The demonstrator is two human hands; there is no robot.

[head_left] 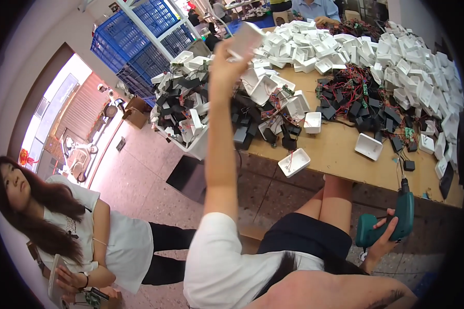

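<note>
My left arm is stretched out over the far left part of the table. In its raised left hand (226, 66) I grip a white plastic box (248, 40), its outline a little blurred. Low on the right, my right hand (387, 236) is wrapped round the handle of a green cordless drill (406, 213). The drill's bit points up at the table edge, close to a small black block (409, 165). An open white case (294, 162) lies at the table's front edge, with another white case (368, 147) farther right.
Heaped white cases (314, 44) cover the back and right of the cardboard-topped table (330, 154). Black blocks with red wires (353, 98) lie among them. A full white bin (196, 147) stands left of the table. At left stands another person (113, 232); blue crates (134, 36) are stacked behind.
</note>
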